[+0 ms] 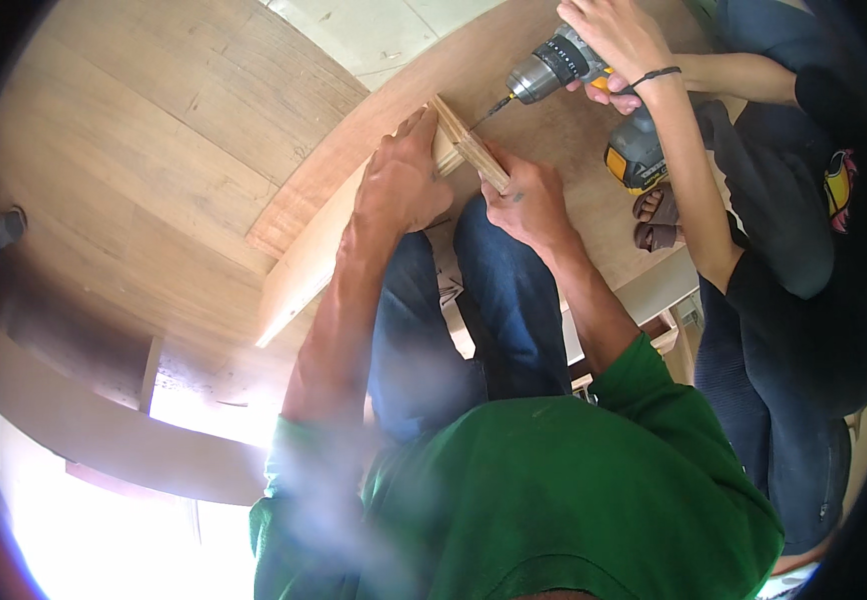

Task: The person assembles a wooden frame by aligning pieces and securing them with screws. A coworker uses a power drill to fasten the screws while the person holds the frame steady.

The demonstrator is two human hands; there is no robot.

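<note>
"What have your hands got?"

"My left hand (404,170) is closed over the far end of a long wooden board (309,255). My right hand (526,195) grips the near end of a short wooden strip (479,157), set crosswise at that board's end, beyond my jeans (409,330); some of my fingertips are hidden."

"Any containers about?"

"What looks like a wooden compartment (666,338) shows just right of my right elbow; its contents are too small to tell. Lower left, beside an upright divider (151,375), there's a recess, and glare washes out part of it."

"And the edges, the room to move?"

"The board's long edge slants down to my left, alongside my forearm, and broad wooden planks (174,130) spread out past it. My right is tighter: a co-worker's hands (619,35) hold a cordless drill (569,60) there, its bit (497,107) aimed at the strip. I can't tell whether the tip touches. Brown sandals (657,220) lie below the drill's battery (634,160)."
</note>
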